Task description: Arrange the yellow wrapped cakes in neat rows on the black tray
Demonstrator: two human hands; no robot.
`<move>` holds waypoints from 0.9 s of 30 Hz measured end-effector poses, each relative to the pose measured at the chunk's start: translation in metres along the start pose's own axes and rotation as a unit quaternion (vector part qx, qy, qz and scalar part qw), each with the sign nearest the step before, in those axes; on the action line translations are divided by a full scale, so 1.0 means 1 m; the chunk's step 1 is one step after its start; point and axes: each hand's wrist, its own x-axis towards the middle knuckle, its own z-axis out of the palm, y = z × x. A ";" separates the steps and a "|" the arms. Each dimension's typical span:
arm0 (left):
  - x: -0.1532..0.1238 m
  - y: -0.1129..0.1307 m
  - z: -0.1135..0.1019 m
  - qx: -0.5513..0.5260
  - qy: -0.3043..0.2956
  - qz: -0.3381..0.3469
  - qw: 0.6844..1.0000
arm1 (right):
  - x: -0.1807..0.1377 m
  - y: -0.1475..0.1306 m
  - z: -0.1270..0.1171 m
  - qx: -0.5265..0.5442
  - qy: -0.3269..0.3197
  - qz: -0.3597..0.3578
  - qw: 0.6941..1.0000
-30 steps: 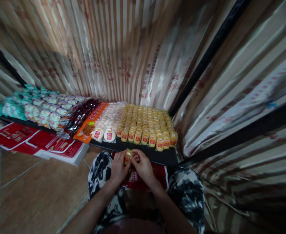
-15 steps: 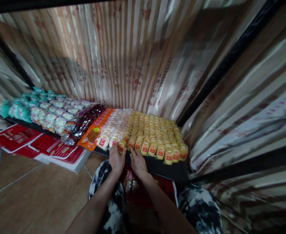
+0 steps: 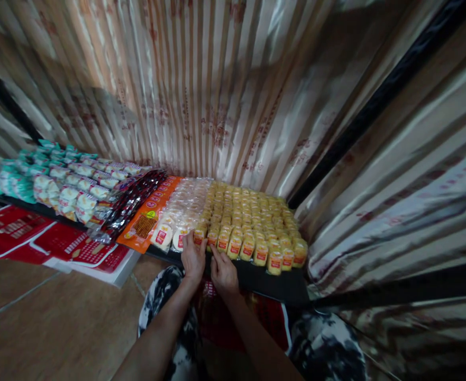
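Rows of small yellow wrapped cakes (image 3: 260, 251) with red-and-white labels stand on a low black shelf (image 3: 272, 286). My left hand (image 3: 193, 262) is at the front of the leftmost yellow row, fingers and thumb on either side of its front wrapped cake (image 3: 199, 236). Beside it, my right hand (image 3: 224, 272) reaches to the front of the neighbouring row, its fingers stretched out and the tips touching the lower edge of a pack. White round wrapped cakes (image 3: 162, 235) stand just left of my left hand.
Orange snack bags (image 3: 144, 225), dark shiny packets (image 3: 131, 203) and white-and-teal packets (image 3: 68, 193) line the shelf leftward. Red-and-white boxes (image 3: 85, 243) lie below on the tiled floor. A striped curtain (image 3: 201, 95) hangs behind, with black frame posts (image 3: 359, 127) at the sides.
The view has shifted slightly, so the left-hand goods appear farther left. Both hands stay at the front of the yellow rows, with the right fingers more stretched out.
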 end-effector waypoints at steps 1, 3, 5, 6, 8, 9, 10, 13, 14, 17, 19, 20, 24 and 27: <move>0.001 -0.002 0.002 0.001 -0.003 0.003 1.000 | 0.000 0.000 0.000 -0.001 0.004 -0.001 1.000; 0.001 -0.005 0.005 0.000 -0.012 0.018 1.000 | 0.000 0.000 0.001 -0.004 0.010 -0.003 1.000; 0.000 -0.009 0.008 -0.005 -0.017 0.037 0.999 | 0.000 0.000 0.002 -0.007 0.011 -0.002 1.000; -0.001 -0.011 0.010 -0.011 -0.013 0.046 0.999 | 0.000 0.000 0.002 -0.010 0.013 -0.002 1.000; -0.003 -0.014 0.012 -0.030 0.002 0.068 0.997 | 0.000 0.000 0.003 -0.015 0.019 -0.003 1.000; -0.005 -0.016 0.012 -0.041 0.011 0.080 0.996 | 0.000 0.000 0.004 -0.016 0.024 -0.006 1.000; -0.006 -0.019 0.013 -0.052 0.019 0.089 0.994 | -0.001 0.001 0.004 -0.016 0.030 -0.009 0.999; -0.009 -0.027 0.014 -0.077 0.034 0.099 0.992 | -0.001 0.001 0.005 -0.012 0.048 -0.012 0.999; -0.010 -0.029 0.014 -0.082 0.038 0.098 0.991 | -0.001 0.001 0.006 -0.010 0.052 -0.011 0.999; -0.008 -0.035 0.017 -0.078 0.055 0.099 0.991 | -0.001 0.001 0.007 -0.012 0.057 -0.011 0.998; -0.006 -0.036 0.019 -0.063 0.059 0.110 0.990 | -0.002 0.001 0.008 -0.017 0.057 -0.013 0.998; -0.005 -0.037 0.020 -0.054 0.057 0.119 0.990 | -0.002 0.002 0.008 -0.020 0.057 -0.014 0.998; -0.002 -0.039 0.025 -0.039 0.050 0.160 0.985 | -0.001 0.001 0.009 -0.028 0.051 -0.008 0.998; -0.004 -0.042 0.027 -0.042 0.047 0.164 0.984 | 0.000 -0.002 0.008 -0.021 0.043 0.006 0.999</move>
